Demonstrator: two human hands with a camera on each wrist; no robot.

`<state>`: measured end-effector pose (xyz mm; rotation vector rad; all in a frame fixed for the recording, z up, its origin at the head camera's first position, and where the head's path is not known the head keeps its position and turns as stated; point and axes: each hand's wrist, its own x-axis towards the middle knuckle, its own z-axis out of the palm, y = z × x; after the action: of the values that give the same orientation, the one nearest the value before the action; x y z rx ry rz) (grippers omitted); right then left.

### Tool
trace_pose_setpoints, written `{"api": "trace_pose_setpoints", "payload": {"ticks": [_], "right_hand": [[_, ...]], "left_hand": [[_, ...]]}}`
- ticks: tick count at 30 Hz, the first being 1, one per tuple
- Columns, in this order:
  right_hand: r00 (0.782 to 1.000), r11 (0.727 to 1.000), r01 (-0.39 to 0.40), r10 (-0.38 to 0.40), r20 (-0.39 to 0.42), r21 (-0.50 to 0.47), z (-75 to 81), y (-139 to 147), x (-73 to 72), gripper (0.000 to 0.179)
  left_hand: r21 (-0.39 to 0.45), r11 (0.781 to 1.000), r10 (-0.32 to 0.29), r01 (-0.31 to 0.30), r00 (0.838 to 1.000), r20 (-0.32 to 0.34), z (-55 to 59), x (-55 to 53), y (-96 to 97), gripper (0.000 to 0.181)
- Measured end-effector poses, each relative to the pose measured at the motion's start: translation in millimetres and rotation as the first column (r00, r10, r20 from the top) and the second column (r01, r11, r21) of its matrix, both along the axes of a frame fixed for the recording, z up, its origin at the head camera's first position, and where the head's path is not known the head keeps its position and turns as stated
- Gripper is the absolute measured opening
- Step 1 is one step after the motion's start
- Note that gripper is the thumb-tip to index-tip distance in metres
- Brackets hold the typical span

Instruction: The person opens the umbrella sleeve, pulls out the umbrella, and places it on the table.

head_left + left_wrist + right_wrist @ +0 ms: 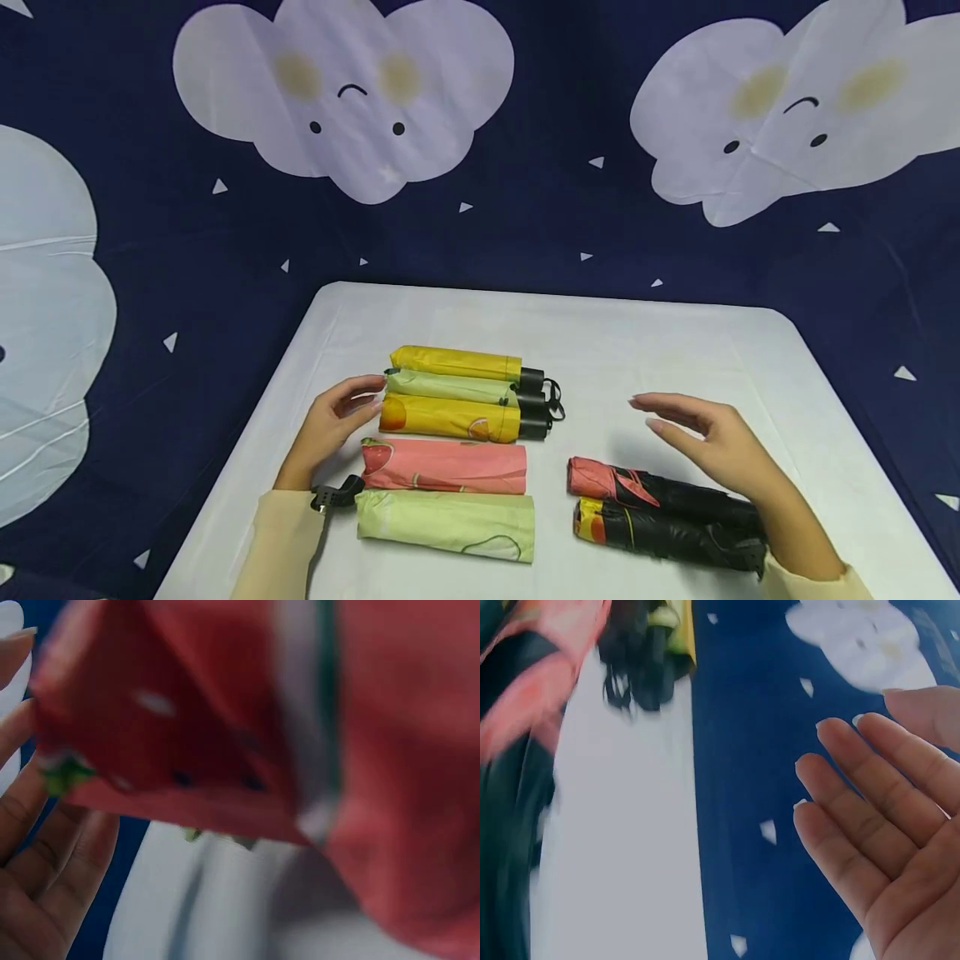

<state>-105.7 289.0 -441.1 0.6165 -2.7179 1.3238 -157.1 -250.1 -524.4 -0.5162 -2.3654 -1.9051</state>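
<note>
In the head view, three folded umbrellas with black handles lie side by side: a yellow one [456, 362], a pale green one [450, 386] and an orange-printed yellow one [450, 417]. My left hand [333, 423] is at their left ends, fingers loosely bent; whether the fingertips touch them I cannot tell. Nearer lie a pink fruit-print fabric sleeve [457, 467] and a pale green sleeve [450, 523]. The pink sleeve [210, 712] fills much of the left wrist view. My right hand [708, 433] hovers with nothing in it, its fingers [870, 802] extended, above two dark rolled umbrellas.
The dark umbrellas, one pink-ended [675, 492] and one yellow-ended [667, 533], lie at the right front of the white table [622, 342]. Behind the table spreads a navy cloth [540, 225] with clouds printed on it.
</note>
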Motion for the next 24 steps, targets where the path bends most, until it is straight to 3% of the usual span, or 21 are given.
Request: {"api": "trace_pose_setpoints", "payload": {"ticks": [5, 11, 18, 24], "right_hand": [[0.995, 0.997, -0.083, 0.083, 0.053, -0.009, -13.1, -42, -24.0, 0.028], [0.987, 0.992, -0.127, 0.128, 0.100, -0.014, -43.8, -80, -44.6, 0.030], [0.972, 0.986, -0.121, 0.141, 0.186, -0.117, -70.7, -97, -55.6, 0.033], [0.959, 0.982, -0.101, 0.138, 0.246, -0.157, -81.3, -99, -59.7, 0.034]], "left_hand": [[-0.047, 0.997, -0.053, 0.055, 0.998, 0.046, -9.3, -2.3, 0.6, 0.043], [-0.108, 0.992, -0.067, 0.072, 0.996, 0.055, -22.7, 0.8, 1.9, 0.047], [-0.152, 0.984, -0.085, 0.091, 0.995, 0.046, -27.9, -2.9, 5.3, 0.049], [-0.177, 0.981, -0.062, 0.074, 0.996, 0.068, -24.0, -6.5, 4.8, 0.048]]}}
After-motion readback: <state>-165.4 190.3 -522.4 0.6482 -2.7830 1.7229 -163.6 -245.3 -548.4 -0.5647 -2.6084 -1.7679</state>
